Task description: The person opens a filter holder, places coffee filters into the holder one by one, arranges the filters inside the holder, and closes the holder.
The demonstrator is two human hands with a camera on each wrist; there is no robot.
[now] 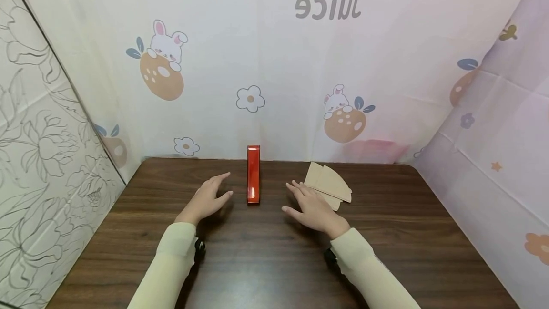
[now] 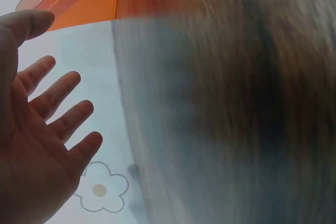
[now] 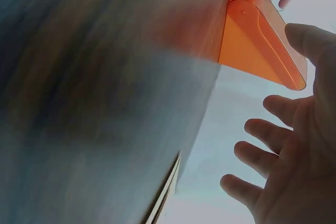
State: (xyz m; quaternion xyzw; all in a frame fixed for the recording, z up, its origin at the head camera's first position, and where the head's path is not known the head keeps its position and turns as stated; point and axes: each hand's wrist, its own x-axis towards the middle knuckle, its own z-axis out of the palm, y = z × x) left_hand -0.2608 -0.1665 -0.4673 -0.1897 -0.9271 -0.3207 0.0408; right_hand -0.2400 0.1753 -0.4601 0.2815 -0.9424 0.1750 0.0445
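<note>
A narrow, glossy orange-red stand of see-through plastic stands upright near the middle of the table. In the right wrist view the same stand shows a wedge-shaped side. My left hand hovers to its left, fingers spread and holding nothing. On its other side is my right hand, fingers extended, also holding nothing. Several tan, fan-shaped paper coffee filters lie overlapping just beyond the right hand, which hides part of them. In the right wrist view the filters appear edge-on as a thin stack.
The dark wood-grain table reaches back to a printed curtain. More printed cloth hangs at the right, and a flower-patterned panel borders the left. Both forearms wear pale sleeves with dark straps at the wrists.
</note>
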